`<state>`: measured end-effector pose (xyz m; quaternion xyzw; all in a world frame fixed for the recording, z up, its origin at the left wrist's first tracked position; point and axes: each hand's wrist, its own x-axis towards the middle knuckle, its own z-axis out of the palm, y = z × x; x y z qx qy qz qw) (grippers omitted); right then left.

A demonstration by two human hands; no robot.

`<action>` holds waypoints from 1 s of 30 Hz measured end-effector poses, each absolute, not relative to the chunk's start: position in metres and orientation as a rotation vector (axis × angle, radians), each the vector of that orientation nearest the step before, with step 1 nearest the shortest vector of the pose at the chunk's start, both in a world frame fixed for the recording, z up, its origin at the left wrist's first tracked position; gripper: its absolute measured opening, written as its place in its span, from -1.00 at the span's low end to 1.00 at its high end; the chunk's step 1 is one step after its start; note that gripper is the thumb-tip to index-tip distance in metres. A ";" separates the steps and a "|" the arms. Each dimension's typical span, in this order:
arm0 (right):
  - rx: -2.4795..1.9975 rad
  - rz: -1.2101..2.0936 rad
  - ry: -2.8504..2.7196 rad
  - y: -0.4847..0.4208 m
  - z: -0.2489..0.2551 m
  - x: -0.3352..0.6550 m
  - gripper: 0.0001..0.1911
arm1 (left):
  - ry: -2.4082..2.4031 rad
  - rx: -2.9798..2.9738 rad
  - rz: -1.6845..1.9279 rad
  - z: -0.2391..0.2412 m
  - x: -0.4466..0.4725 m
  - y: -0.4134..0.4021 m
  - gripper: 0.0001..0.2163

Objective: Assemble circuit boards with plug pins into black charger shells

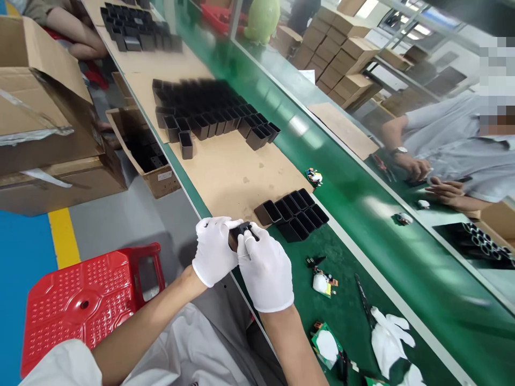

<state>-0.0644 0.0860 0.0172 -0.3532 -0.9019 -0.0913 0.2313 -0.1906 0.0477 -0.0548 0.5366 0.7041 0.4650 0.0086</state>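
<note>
My left hand (pixel 215 249), in a white glove, is closed around a small black plastic housing (pixel 240 230) at the table's near edge. From the other side my right hand (pixel 265 265), also gloved, presses its fingers on the top of the same piece. Fingers hide most of the housing. Just beyond my hands stands a block of open black boxes (pixel 298 217), with one box (pixel 267 213) set slightly apart on the cardboard sheet. To the right of my right hand lies a circuit board with a white part (pixel 322 283); another green circuit board (pixel 326 346) lies nearer.
Many black boxes (pixel 209 112) stand in rows on the cardboard sheet (pixel 233 177). A green conveyor belt (pixel 341 187) runs past the table. White gloves (pixel 388 340) lie at right. A red stool (pixel 84 305) and cartons (pixel 44 107) stand left. A co-worker's hands (pixel 438 182) work across the belt.
</note>
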 end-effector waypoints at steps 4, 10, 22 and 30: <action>-0.979 -0.143 -2.473 0.082 0.012 -0.058 -0.81 | 2.147 1.757 1.457 -0.055 -0.194 0.045 -0.60; -1.053 -0.054 -2.317 0.081 0.000 -0.058 -0.79 | 2.086 1.830 1.461 -0.058 -0.198 0.039 -0.43; -1.127 0.135 -2.115 0.084 -0.025 -0.071 -0.72 | 1.860 1.581 1.722 -0.075 -0.203 0.031 -0.48; -1.130 0.381 -1.807 0.085 -0.014 -0.068 -0.82 | 1.949 1.518 1.782 -0.075 -0.194 0.040 -0.56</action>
